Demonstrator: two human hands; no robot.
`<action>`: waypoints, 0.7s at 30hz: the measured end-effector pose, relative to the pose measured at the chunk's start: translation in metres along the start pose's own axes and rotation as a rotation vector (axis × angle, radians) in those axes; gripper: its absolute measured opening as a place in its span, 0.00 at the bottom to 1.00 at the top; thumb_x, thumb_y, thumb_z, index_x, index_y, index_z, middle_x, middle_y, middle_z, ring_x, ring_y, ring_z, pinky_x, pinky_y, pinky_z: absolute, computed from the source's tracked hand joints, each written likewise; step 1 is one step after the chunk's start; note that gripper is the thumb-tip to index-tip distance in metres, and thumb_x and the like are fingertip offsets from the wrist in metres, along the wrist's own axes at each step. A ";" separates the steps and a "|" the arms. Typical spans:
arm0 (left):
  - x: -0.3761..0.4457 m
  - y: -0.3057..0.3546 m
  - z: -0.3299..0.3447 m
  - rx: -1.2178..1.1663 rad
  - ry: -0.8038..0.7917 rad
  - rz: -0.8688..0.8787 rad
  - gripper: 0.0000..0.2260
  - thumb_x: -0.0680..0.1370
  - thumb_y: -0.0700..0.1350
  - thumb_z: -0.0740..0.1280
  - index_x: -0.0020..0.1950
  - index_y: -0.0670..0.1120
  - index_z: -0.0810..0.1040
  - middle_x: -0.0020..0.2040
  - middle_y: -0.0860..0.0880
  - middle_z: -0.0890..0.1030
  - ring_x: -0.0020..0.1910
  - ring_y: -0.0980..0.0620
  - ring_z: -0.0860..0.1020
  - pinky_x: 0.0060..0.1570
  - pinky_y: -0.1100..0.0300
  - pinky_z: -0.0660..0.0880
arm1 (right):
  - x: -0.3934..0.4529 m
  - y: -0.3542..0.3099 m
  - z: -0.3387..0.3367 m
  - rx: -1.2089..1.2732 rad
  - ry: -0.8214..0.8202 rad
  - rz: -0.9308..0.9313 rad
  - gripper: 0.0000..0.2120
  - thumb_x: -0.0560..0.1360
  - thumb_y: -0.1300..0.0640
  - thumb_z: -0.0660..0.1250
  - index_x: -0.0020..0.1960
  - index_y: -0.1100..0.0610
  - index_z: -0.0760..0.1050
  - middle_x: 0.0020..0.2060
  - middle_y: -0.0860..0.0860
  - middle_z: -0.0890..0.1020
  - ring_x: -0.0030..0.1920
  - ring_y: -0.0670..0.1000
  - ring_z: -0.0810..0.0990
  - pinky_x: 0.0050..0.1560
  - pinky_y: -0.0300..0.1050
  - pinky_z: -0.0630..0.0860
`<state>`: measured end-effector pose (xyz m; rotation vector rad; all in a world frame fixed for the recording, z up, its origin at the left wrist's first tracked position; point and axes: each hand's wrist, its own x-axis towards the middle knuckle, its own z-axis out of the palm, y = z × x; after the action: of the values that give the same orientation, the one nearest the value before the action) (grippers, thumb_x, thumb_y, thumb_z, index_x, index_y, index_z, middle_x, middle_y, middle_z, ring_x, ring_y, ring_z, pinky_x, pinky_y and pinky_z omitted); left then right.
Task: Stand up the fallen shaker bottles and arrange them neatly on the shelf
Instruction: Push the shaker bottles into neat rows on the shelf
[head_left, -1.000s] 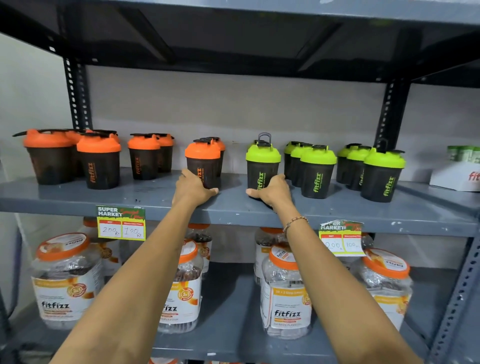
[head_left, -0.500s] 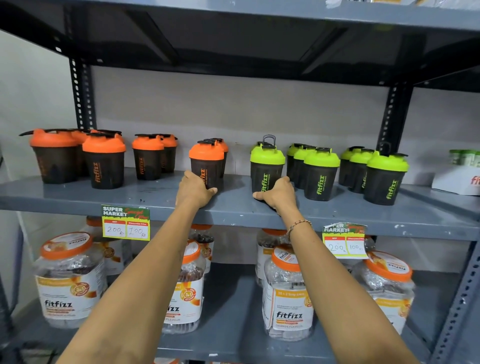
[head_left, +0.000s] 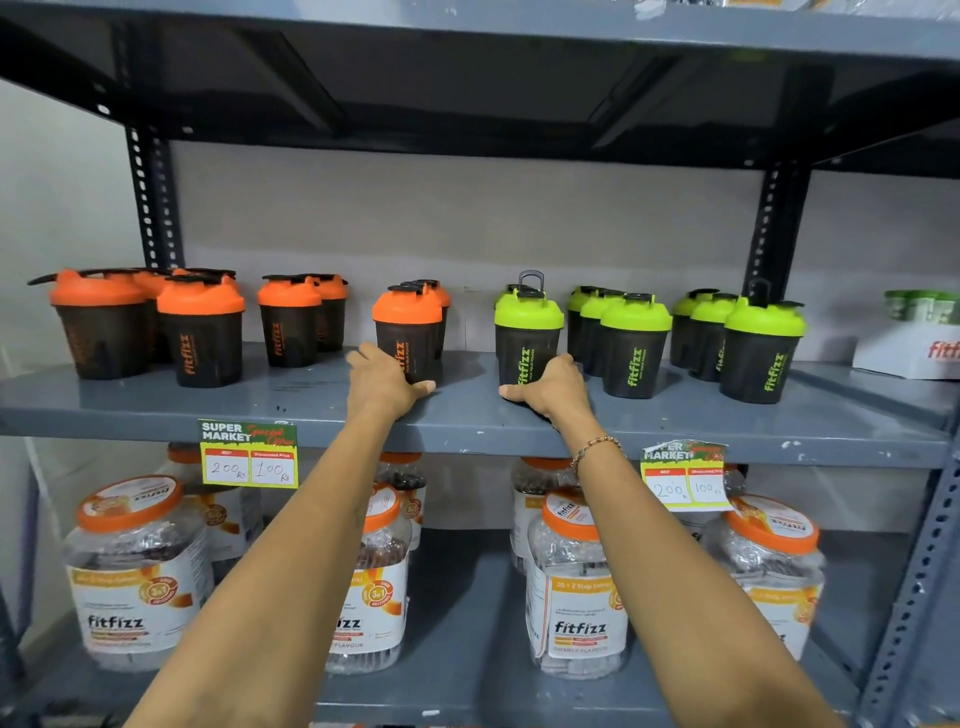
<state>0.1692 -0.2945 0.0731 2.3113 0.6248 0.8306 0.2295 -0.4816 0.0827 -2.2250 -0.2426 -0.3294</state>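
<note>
- Every shaker bottle in sight is seen upright on the grey shelf (head_left: 467, 415) across the middle of the frame; none is seen lying down, so the standing-up part is judged done and only the neatening is left.
- The orange-lidded bottle (head_left: 408, 332) at centre frame is touched low on its left side by the left hand (head_left: 384, 382); its long axis is vertical, and it lies just up and right of the fingers.
- The left hand's fingers are curled together against the bottle's base, the thumb laid along the shelf; a loose cupping is read rather than a lifted clamp.
- The green-lidded bottle (head_left: 527, 332), just right of centre, is cupped at its base by the right hand (head_left: 550, 389), fingers wrapped on the right side and thumb across the front.
- Each hand is nearest its own bottle; a clear gap is left between the two bottles.
- The coming move is judged a slide along the shelf to line both fronts up with the neighbouring rows.
</note>
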 end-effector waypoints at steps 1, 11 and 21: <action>-0.004 0.000 -0.001 0.019 0.065 0.014 0.37 0.69 0.53 0.76 0.66 0.36 0.60 0.64 0.37 0.65 0.59 0.40 0.73 0.57 0.49 0.73 | -0.002 0.002 -0.004 -0.004 -0.003 -0.001 0.45 0.65 0.48 0.78 0.70 0.69 0.60 0.69 0.62 0.68 0.70 0.61 0.68 0.66 0.52 0.69; -0.047 0.074 0.038 -0.070 -0.226 0.254 0.37 0.69 0.54 0.76 0.67 0.37 0.61 0.65 0.38 0.69 0.63 0.39 0.72 0.60 0.48 0.71 | 0.017 0.056 -0.087 0.018 0.277 0.198 0.53 0.63 0.44 0.79 0.72 0.69 0.52 0.72 0.65 0.58 0.73 0.65 0.59 0.70 0.56 0.63; -0.043 0.091 0.068 0.036 -0.190 0.139 0.32 0.73 0.56 0.71 0.66 0.37 0.63 0.63 0.36 0.74 0.65 0.38 0.70 0.58 0.47 0.71 | 0.039 0.070 -0.074 0.032 0.147 0.183 0.49 0.66 0.55 0.78 0.73 0.70 0.51 0.72 0.64 0.66 0.72 0.64 0.64 0.69 0.53 0.66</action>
<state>0.2066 -0.4102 0.0737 2.4521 0.4029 0.6559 0.2752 -0.5809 0.0882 -2.1601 0.0343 -0.3845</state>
